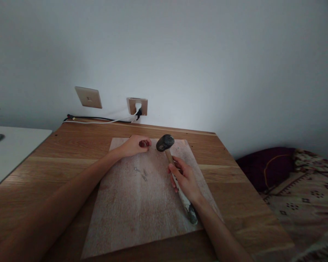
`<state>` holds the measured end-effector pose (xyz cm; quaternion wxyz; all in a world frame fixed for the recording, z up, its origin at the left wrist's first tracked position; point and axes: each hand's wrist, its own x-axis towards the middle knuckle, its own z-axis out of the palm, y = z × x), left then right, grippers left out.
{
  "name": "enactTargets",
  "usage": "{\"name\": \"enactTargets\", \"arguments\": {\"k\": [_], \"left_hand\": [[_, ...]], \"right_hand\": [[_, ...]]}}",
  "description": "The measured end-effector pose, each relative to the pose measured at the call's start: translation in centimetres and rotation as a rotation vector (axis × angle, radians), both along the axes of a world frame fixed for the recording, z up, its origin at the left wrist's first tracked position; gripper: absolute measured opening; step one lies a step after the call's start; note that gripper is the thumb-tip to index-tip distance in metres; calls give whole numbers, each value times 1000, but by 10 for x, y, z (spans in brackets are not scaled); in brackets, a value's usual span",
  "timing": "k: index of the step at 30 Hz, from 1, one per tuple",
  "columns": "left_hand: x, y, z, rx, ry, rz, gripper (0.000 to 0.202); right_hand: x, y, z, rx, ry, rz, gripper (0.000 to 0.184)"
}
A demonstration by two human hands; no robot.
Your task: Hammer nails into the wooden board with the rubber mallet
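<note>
The right hand (186, 177) grips the hammer (182, 193); the left hand (136, 146) curls over the board (128, 211), hold unclear.

Board (142, 214) pale pinkish-grey, mottled. Over it, mallet (183, 199): blk head, tan hndl w/ whitish patches. Under it, table (235, 203) brown w/ lighter streaks. R of it, dk purple fabric (265, 167) w/ yellowish line; cream cloth (303, 218) w/ dk motifs.

The board (120, 218) lies free near-left; the hammer (183, 198) bars its right.
</note>
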<state>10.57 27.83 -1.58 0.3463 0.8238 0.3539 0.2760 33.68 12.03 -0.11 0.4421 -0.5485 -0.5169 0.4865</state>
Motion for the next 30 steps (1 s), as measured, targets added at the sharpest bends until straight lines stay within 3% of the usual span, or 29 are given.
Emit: {"name": "enactTargets", "arguments": {"k": [5, 9, 13, 23, 30], "left_hand": [[2, -2, -1, 25, 17, -16, 16], [3, -2, -1, 36, 24, -3, 11], [1, -1, -4, 26, -1, 41, 29], [-1, 4, -11, 6, -44, 37, 52], [2, 4, -14, -34, -38, 22, 45]], "right_hand": [[-1, 1, 1, 14, 3, 0, 45], [-6, 1, 13, 19, -10, 18, 46], [-18, 3, 23, 43, -34, 17, 47], [-29, 12, 0, 31, -84, 32, 43], [-30, 11, -3, 53, -99, 40, 45]]}}
